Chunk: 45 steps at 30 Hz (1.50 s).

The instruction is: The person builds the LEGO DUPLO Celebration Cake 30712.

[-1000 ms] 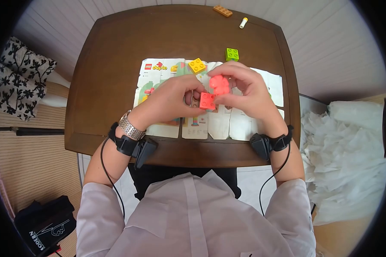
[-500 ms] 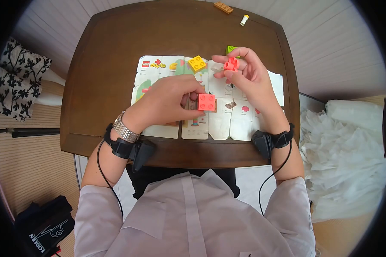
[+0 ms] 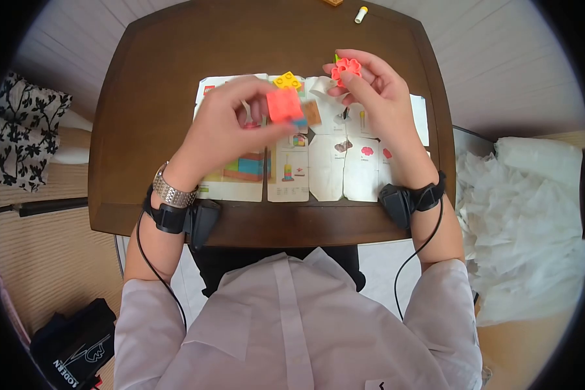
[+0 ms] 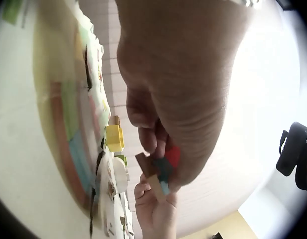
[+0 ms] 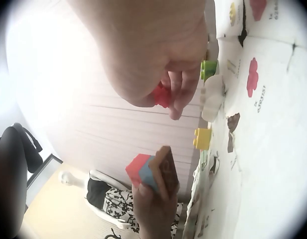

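My left hand (image 3: 224, 123) grips a small stack of toy bricks between thumb and fingers. The stack has a coral-red brick (image 3: 284, 105) at one end, a blue brick (image 5: 147, 178) in the middle and a brown plate (image 3: 312, 113) at the other end. Up and to the right in the head view, my right hand (image 3: 385, 94) pinches a coral-red flower piece (image 3: 346, 70), its petalled face turned to the head camera. Flower and stack are apart. Both are held above a creased Lego Duplo sheet (image 3: 328, 166).
Beyond the stack is a yellow brick (image 5: 202, 139). A green brick (image 5: 209, 70) is mostly hidden behind my right hand in the head view. A white piece with a yellow end (image 3: 361, 15) and an orange-brown plate (image 3: 333, 2) lie at the table's far edge.
My right hand has drawn the flower away from the stack, up and right, and turned it. My left hand has moved up and left, tilting the stack so its blue and brown parts show.
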Tool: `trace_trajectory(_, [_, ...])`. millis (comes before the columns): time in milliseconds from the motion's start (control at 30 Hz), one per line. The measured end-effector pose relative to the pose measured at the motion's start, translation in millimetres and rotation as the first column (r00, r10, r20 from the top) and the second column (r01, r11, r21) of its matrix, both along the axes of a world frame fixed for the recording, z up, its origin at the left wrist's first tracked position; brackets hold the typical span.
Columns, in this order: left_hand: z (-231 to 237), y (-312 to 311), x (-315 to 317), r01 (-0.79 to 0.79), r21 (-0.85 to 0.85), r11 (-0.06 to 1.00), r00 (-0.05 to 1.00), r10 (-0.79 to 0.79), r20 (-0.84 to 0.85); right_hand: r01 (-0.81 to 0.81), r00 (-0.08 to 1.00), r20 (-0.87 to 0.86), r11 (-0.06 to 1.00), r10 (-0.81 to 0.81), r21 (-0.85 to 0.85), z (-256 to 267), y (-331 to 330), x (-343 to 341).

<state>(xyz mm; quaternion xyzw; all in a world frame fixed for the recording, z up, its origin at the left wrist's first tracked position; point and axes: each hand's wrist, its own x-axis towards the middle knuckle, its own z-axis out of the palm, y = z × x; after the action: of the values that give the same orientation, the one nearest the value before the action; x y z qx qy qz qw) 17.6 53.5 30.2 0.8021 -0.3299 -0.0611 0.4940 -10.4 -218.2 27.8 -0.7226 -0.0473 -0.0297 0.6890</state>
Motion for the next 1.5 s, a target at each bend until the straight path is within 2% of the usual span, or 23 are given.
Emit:
trace_trajectory(33, [-0.9,0.2,2.7,-0.107,-0.050,0.993,0.994,0.106,-0.013,-0.002,1.000,-0.003,1.000,0.002,0.002,-0.8,-0.1,0.0])
trace_trajectory(67, [-5.2,1.1,4.2,-0.154,-0.067,0.986,0.985,0.148,-0.089,0.001,1.000,0.004,1.000,-0.001,-0.007,-1.1,-0.1,0.0])
trace_trajectory(400, [-6.5,-0.9,3.0,-0.128,-0.045,0.991,0.980,0.119,-0.161,0.068,0.995,0.079,0.991,-0.059,-0.116,-3.2,6.6,-2.2])
trace_trajectory(433, [-3.6,-0.6,3.0,-0.063,-0.020,0.998,0.975,0.058,-0.214,0.066,0.995,0.078,0.991,-0.058,-0.116,-3.5,5.6,-2.9])
trace_trajectory(467, [-1.9,-0.6,2.7,0.003,0.001,1.000,0.964,-0.002,-0.267,0.028,0.996,0.089,0.970,-0.007,-0.242,-3.8,4.0,-3.9])
trace_trajectory(500, [-1.6,-1.2,1.5,0.001,0.001,1.000,0.964,-0.001,-0.267,-0.009,0.995,0.094,0.931,0.046,-0.364,-3.0,4.2,-4.9])
trace_trajectory(533, [-1.4,-2.2,-0.3,0.034,0.018,0.999,0.957,-0.027,-0.287,-0.011,0.994,0.094,0.931,0.049,-0.364,-0.3,5.6,-7.7])
trace_trajectory(567, [-1.3,-2.3,-1.2,0.068,0.034,0.997,0.950,-0.054,-0.308,-0.064,0.995,0.031,0.877,0.090,-0.476,7.7,9.9,-12.2])
trace_trajectory(600, [-2.6,-1.9,-1.0,0.066,0.034,0.997,0.950,-0.053,-0.308,-0.121,0.992,-0.035,0.808,0.123,-0.576,12.0,12.7,-15.0])
trace_trajectory(633, [-5.2,-1.4,-0.7,0.084,0.062,0.995,0.969,-0.067,-0.240,-0.122,0.992,-0.035,0.808,0.124,-0.577,10.3,13.7,-15.6])
trace_trajectory(667, [-7.7,-0.9,-0.2,0.099,0.092,0.991,0.982,-0.082,-0.169,-0.112,0.985,0.035,0.793,0.166,-0.599,6.6,14.5,-15.7])
trace_trajectory(700, [-10.0,-0.3,0.2,0.095,0.090,0.991,0.983,-0.080,-0.167,-0.101,0.972,0.104,0.777,0.210,-0.622,4.2,15.1,-15.6])
trace_trajectory(833, [-10.8,2.6,0.1,0.149,0.111,0.983,0.984,-0.137,-0.112,-0.111,0.969,0.094,0.742,0.229,-0.661,4.9,13.9,-14.6])
trace_trajectory(900, [-7.8,3.4,0.0,0.158,0.116,0.981,0.985,-0.149,-0.083,-0.157,0.944,0.114,0.728,0.309,-0.668,8.3,13.9,-16.0])
trace_trajectory(967, [-5.0,4.7,0.3,0.195,0.157,0.968,0.980,-0.185,-0.080,-0.148,0.941,0.128,0.720,0.314,-0.678,11.2,15.7,-16.6])
trace_trajectory(1100, [-2.9,6.4,2.0,0.195,0.199,0.961,0.980,-0.182,-0.081,-0.110,0.969,0.086,0.713,0.232,-0.692,20.5,12.2,-12.0])
trace_trajectory(1167, [-5.5,8.0,2.8,0.213,0.176,0.961,0.977,-0.206,-0.060,0.215,0.947,0.322,0.746,-0.001,-0.630,13.3,3.9,0.5])
trace_trajectory(1200, [-5.3,8.6,3.4,0.205,0.170,0.964,0.979,-0.199,-0.053,0.243,0.957,0.285,0.698,-0.058,-0.674,12.7,-5.1,7.4])
trace_trajectory(1233, [-5.1,8.4,3.4,0.210,0.178,0.961,0.978,-0.203,-0.054,0.243,0.956,0.289,0.696,-0.053,-0.676,10.1,-13.5,15.8])
trace_trajectory(1300, [-8.1,8.9,3.8,0.221,0.186,0.957,0.975,-0.215,-0.054,0.269,0.949,0.315,0.568,-0.017,-0.778,9.5,-21.1,29.3])
trace_trajectory(1367, [-11.7,8.2,5.2,0.209,0.165,0.964,0.975,-0.217,0.038,0.226,0.962,0.273,0.552,0.004,-0.803,10.7,-23.4,35.8])
trace_trajectory(1433, [-10.9,8.6,5.2,0.211,0.163,0.964,0.976,-0.216,0.015,0.112,0.982,0.180,0.583,0.060,-0.805,12.4,-19.1,43.1])
trace_trajectory(1500, [-11.3,10.0,5.0,0.205,0.161,0.965,0.978,-0.206,-0.013,0.105,0.987,0.156,0.556,0.045,-0.825,12.9,-18.7,47.6])
